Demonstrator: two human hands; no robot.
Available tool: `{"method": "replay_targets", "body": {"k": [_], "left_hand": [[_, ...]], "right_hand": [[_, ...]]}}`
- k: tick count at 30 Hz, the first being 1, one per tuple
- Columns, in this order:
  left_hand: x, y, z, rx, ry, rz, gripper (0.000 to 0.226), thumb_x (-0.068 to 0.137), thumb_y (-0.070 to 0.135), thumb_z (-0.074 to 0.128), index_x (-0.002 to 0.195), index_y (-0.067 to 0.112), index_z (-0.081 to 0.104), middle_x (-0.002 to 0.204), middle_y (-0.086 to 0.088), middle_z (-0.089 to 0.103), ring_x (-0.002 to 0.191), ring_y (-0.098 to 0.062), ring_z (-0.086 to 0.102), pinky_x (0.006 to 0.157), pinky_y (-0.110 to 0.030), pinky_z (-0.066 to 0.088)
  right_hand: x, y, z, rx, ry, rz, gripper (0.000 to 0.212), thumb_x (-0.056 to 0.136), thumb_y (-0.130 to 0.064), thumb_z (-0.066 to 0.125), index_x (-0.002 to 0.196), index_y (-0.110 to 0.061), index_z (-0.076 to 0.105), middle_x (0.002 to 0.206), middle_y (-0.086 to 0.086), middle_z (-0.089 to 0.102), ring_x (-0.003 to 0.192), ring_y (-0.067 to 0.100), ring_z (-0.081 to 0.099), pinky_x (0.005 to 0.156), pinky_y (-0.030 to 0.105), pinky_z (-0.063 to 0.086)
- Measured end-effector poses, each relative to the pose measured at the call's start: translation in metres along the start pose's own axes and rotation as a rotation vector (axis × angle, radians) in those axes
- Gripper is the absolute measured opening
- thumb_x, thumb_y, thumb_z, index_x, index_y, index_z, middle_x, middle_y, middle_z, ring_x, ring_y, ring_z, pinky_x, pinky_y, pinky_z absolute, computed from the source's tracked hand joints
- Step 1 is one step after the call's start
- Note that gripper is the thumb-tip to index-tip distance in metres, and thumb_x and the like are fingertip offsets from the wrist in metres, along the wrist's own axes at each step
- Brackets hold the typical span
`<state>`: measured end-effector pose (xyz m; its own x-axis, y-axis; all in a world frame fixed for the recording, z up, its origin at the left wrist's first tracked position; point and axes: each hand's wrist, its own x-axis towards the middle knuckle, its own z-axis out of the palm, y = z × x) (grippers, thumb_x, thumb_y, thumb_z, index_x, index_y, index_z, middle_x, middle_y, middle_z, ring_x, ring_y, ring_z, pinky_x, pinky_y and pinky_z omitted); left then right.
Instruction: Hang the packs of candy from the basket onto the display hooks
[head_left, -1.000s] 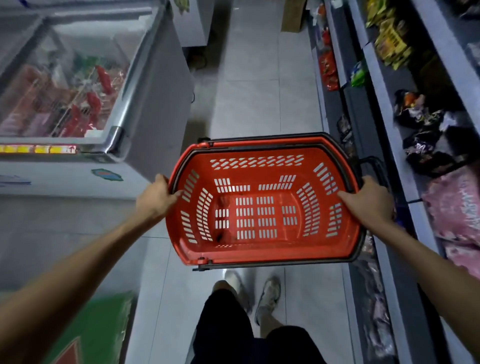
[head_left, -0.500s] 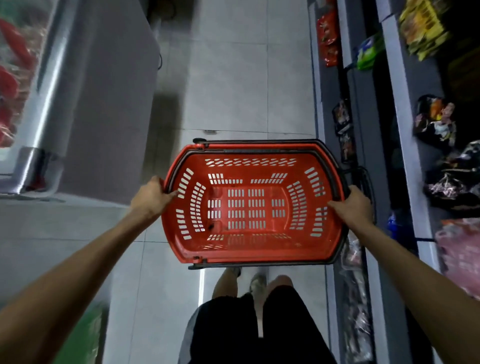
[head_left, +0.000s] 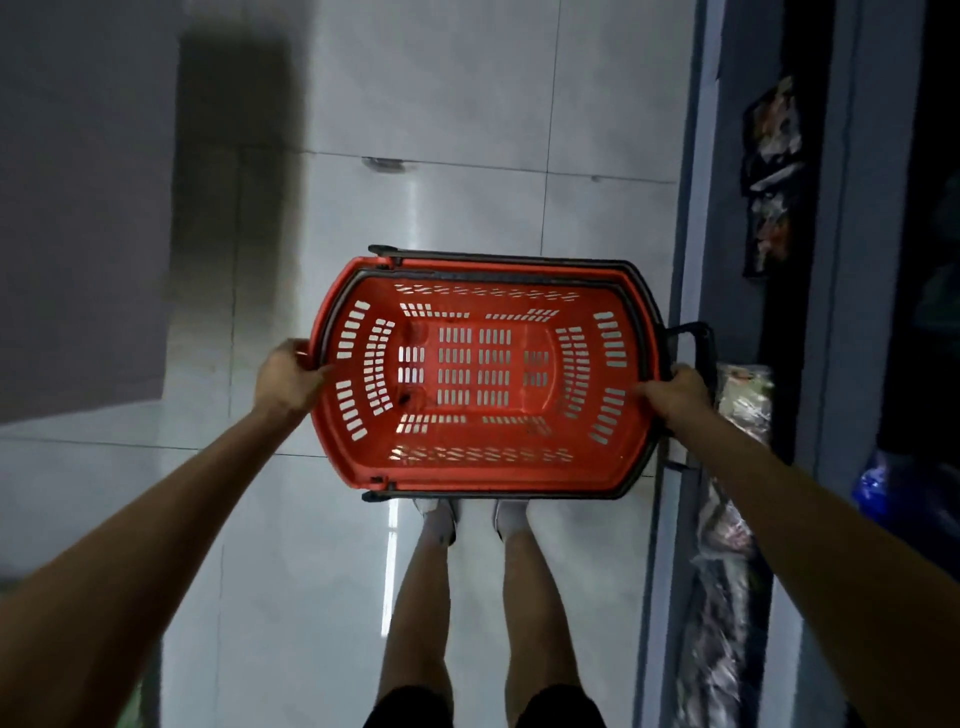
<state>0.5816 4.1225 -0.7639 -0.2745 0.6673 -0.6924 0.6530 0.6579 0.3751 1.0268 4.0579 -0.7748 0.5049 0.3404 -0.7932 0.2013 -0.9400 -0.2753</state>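
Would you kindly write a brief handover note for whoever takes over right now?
Left hand: grip on the left end rim of the red shopping basket.
Right hand: grip on its right end rim.
Basket: held over the tiled floor, beside the shelving; no candy packs inside.
Done: basket looks emptied.
Left: display hooks are out of view, so check the hung packs.

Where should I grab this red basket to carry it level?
The rim at its two short ends, one hand from each side, as the left hand and right hand grip. The red basket is long, and its black handles lie folded down along the rim.
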Motion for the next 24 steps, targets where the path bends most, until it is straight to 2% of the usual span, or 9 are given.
{"method": "replay_targets", "body": {"k": [2, 5, 8, 12, 15, 18, 21, 22, 24], "left_hand": [[0.027, -0.003, 0.022, -0.036, -0.002, -0.034, 0.044, 0.096, 0.017, 0.072, 0.136, 0.003, 0.059, 0.12, -0.02, 0.072, 0.094, -0.035, 0.073, 0.089, -0.052, 0.062], [0.064, -0.006, 0.051, -0.117, -0.014, -0.099, 0.036, 0.098, 0.01, 0.068, 0.133, 0.003, 0.064, 0.114, -0.018, 0.074, 0.084, -0.029, 0.072, 0.086, -0.046, 0.062], [0.091, -0.009, 0.07, -0.167, 0.01, -0.163, 0.039, 0.095, 0.003, 0.069, 0.134, 0.002, 0.064, 0.112, -0.015, 0.073, 0.079, -0.027, 0.071, 0.077, -0.038, 0.06], [0.109, -0.014, 0.084, -0.231, 0.009, -0.205, 0.044, 0.096, 0.004, 0.068, 0.14, 0.003, 0.06, 0.118, -0.015, 0.073, 0.092, -0.031, 0.074, 0.079, -0.039, 0.06], [0.109, -0.014, 0.082, -0.281, -0.055, -0.213, 0.056, 0.096, 0.0, 0.068, 0.149, 0.006, 0.051, 0.132, -0.016, 0.068, 0.099, -0.029, 0.07, 0.092, -0.045, 0.059], [0.104, -0.011, 0.07, -0.334, -0.086, -0.196, 0.066, 0.096, -0.002, 0.067, 0.156, 0.009, 0.042, 0.142, -0.014, 0.063, 0.115, -0.027, 0.066, 0.101, -0.045, 0.053], [0.089, -0.001, 0.054, -0.287, -0.145, -0.117, 0.06, 0.097, 0.002, 0.067, 0.153, 0.01, 0.047, 0.123, -0.004, 0.069, 0.105, -0.022, 0.069, 0.098, -0.041, 0.053], [0.083, 0.003, 0.05, -0.262, -0.171, -0.067, 0.056, 0.097, 0.003, 0.067, 0.15, 0.011, 0.051, 0.116, 0.0, 0.07, 0.097, -0.018, 0.07, 0.097, -0.041, 0.055], [0.064, 0.011, 0.044, -0.173, -0.224, 0.026, 0.05, 0.097, 0.008, 0.069, 0.145, 0.012, 0.057, 0.124, -0.005, 0.072, 0.099, -0.019, 0.071, 0.098, -0.047, 0.057]], "right_hand": [[0.032, 0.001, 0.015, 0.086, -0.031, 0.055, 0.03, 0.088, -0.012, 0.076, 0.114, -0.013, 0.061, 0.109, 0.012, 0.069, 0.096, 0.032, 0.069, 0.091, 0.044, 0.059], [0.08, 0.009, 0.035, 0.128, -0.033, 0.08, 0.049, 0.082, -0.022, 0.075, 0.127, -0.008, 0.062, 0.114, 0.012, 0.072, 0.098, 0.033, 0.071, 0.091, 0.047, 0.06], [0.106, 0.014, 0.05, 0.142, -0.086, 0.066, 0.042, 0.086, -0.01, 0.072, 0.124, -0.013, 0.053, 0.111, 0.01, 0.067, 0.097, 0.029, 0.069, 0.084, 0.041, 0.058], [0.122, 0.016, 0.059, 0.168, -0.17, 0.074, 0.042, 0.089, -0.002, 0.069, 0.124, -0.013, 0.05, 0.105, 0.005, 0.065, 0.089, 0.02, 0.066, 0.085, 0.04, 0.055], [0.124, 0.016, 0.057, 0.158, -0.224, 0.103, 0.045, 0.085, 0.005, 0.071, 0.123, -0.012, 0.055, 0.113, 0.007, 0.068, 0.091, 0.019, 0.066, 0.084, 0.039, 0.057], [0.117, 0.012, 0.052, 0.168, -0.238, 0.125, 0.068, 0.084, 0.005, 0.072, 0.145, -0.012, 0.049, 0.129, 0.007, 0.064, 0.101, 0.018, 0.063, 0.073, 0.031, 0.051], [0.102, 0.003, 0.05, 0.119, -0.197, 0.08, 0.083, 0.087, 0.003, 0.076, 0.158, -0.011, 0.034, 0.152, 0.011, 0.05, 0.128, 0.028, 0.054, 0.091, 0.033, 0.044], [0.096, 0.0, 0.049, 0.117, -0.178, 0.055, 0.084, 0.087, 0.002, 0.076, 0.158, -0.008, 0.032, 0.152, 0.013, 0.049, 0.13, 0.029, 0.053, 0.094, 0.033, 0.044], [0.076, -0.001, 0.05, 0.055, -0.156, -0.013, 0.079, 0.088, 0.0, 0.077, 0.155, -0.007, 0.037, 0.144, 0.015, 0.055, 0.122, 0.029, 0.058, 0.099, 0.034, 0.048]]}}
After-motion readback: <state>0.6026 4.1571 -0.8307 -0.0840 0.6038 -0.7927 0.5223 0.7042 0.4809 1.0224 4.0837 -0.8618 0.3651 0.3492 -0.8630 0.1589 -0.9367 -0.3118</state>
